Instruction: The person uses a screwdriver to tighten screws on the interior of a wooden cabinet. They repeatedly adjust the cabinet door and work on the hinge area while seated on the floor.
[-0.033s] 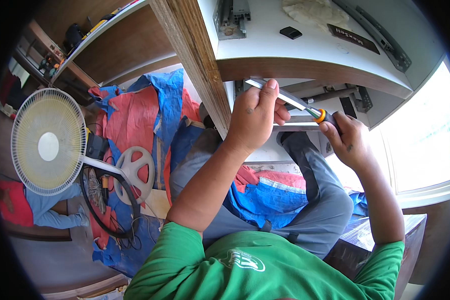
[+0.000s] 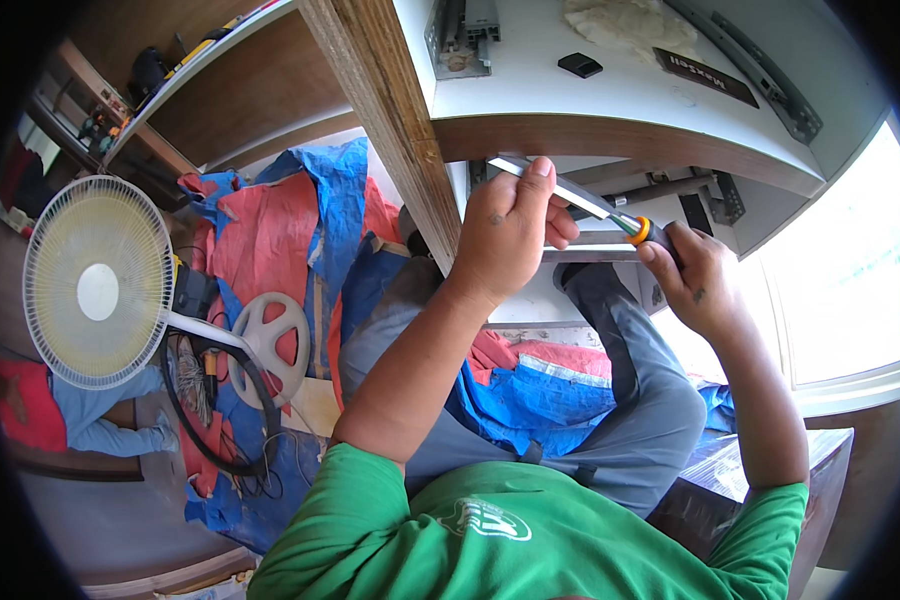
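Both my hands are on a chisel (image 2: 592, 206) with a flat, shiny blade and a dark handle ringed in orange-yellow. My left hand (image 2: 503, 235) closes round the blade near its far end, the thumb lying along it. Around the handle, my right hand (image 2: 702, 278) is wrapped. The chisel slants across the front of the cabinet, just below the brown edge of a white shelf (image 2: 540, 90); whether its tip touches anything I cannot tell.
On the shelf are a small black piece (image 2: 580, 65), a dark flat plate (image 2: 706, 77), metal drawer slides (image 2: 760, 75) and a crumpled cloth (image 2: 635, 25). A wooden post (image 2: 380, 110) stands left of it. Further left are a fan (image 2: 97, 290) and blue-red tarps (image 2: 270, 230). Another person's legs (image 2: 115, 425) show at far left.
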Tool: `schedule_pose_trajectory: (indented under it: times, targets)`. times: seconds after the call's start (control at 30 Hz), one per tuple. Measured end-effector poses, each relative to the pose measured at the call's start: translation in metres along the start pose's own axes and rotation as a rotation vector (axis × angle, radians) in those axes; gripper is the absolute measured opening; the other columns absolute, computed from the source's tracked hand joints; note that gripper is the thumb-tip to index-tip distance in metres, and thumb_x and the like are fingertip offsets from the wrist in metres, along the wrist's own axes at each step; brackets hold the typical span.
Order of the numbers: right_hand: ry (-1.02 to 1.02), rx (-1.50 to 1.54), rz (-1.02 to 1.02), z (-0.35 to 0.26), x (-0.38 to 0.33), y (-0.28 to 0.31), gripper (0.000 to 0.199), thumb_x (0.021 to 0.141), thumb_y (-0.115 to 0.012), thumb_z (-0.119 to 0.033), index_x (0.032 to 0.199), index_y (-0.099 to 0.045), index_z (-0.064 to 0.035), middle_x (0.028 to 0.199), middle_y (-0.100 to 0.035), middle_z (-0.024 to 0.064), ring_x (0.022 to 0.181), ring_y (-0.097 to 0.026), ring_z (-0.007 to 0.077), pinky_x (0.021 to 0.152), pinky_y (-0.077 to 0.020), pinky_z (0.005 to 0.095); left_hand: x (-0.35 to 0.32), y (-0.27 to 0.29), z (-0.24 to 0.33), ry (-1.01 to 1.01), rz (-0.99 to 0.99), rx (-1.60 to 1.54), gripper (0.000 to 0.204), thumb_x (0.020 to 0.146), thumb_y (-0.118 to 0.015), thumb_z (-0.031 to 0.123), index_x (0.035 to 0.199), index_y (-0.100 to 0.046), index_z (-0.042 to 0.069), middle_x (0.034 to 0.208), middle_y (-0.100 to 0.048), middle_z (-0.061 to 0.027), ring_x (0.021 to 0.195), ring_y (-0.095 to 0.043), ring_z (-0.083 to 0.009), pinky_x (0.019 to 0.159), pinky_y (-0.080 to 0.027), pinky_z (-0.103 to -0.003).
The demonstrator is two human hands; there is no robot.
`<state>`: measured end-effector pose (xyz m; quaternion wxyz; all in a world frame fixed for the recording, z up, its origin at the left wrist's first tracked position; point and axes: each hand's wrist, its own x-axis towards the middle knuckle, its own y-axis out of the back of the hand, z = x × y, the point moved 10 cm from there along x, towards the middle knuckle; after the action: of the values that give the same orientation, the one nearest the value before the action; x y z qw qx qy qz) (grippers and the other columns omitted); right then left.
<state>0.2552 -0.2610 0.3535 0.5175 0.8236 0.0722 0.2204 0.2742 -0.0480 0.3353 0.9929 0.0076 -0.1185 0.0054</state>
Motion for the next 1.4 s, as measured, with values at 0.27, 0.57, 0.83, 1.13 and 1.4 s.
schedule_pose_trajectory:
  times: [0.27, 0.57, 0.83, 1.13, 1.4]
  targets:
    - [-0.002, -0.057, 0.019, -0.002, 0.003, 0.013, 0.051, 0.099, -0.064, -0.051, 0.080, -0.060, -0.0035, 0.065, -0.060, 0.0154, 0.059, -0.064, 0.0334, 0.056, -0.0479, 0.0443, 0.007, -0.003, -0.002, 0.023, -0.008, -0.094, 0.050, 0.111, -0.044, 0.039, 0.092, -0.065, -0.002, 0.076, -0.071, -0.0156, 0.064, -0.070, -0.0201, 0.061, -0.058, -0.030]
    - [-0.005, 0.009, -0.002, 0.001, 0.003, 0.005, 0.054, 0.099, -0.062, -0.053, 0.081, -0.061, -0.0027, 0.067, -0.061, 0.0164, 0.062, -0.065, 0.0339, 0.058, -0.0490, 0.0442, -0.002, -0.002, 0.004, 0.033, 0.020, -0.010, 0.053, 0.111, -0.044, 0.040, 0.090, -0.064, -0.003, 0.073, -0.070, -0.0167, 0.061, -0.069, -0.0195, 0.061, -0.057, -0.029]
    - [-0.047, -0.016, -0.020, 0.001, 0.003, 0.002, 0.055, 0.100, -0.061, -0.054, 0.080, -0.060, -0.0026, 0.066, -0.060, 0.0162, 0.061, -0.064, 0.0328, 0.057, -0.0482, 0.0436, 0.000, 0.001, 0.004, 0.009, 0.004, 0.024, 0.052, 0.111, -0.043, 0.039, 0.088, -0.066, -0.003, 0.070, -0.070, -0.0152, 0.058, -0.068, -0.0191, 0.058, -0.057, -0.028]
    - [-0.039, -0.038, 0.001, -0.004, 0.004, 0.005, 0.056, 0.100, -0.060, -0.054, 0.078, -0.060, -0.0029, 0.066, -0.061, 0.0164, 0.062, -0.065, 0.0337, 0.058, -0.0491, 0.0444, 0.006, 0.003, 0.002, 0.005, -0.029, 0.001, 0.051, 0.111, -0.043, 0.038, 0.091, -0.066, -0.003, 0.072, -0.070, -0.0149, 0.060, -0.069, -0.0192, 0.058, -0.058, -0.028]
    - [0.008, -0.039, 0.047, -0.007, 0.006, 0.011, 0.054, 0.099, -0.063, -0.051, 0.077, -0.059, -0.0022, 0.065, -0.060, 0.0184, 0.063, -0.065, 0.0377, 0.059, -0.0499, 0.0462, 0.010, 0.004, -0.002, 0.027, -0.042, -0.050, 0.051, 0.111, -0.044, 0.039, 0.095, -0.066, -0.004, 0.074, -0.070, -0.0152, 0.063, -0.070, -0.0197, 0.060, -0.059, -0.029]
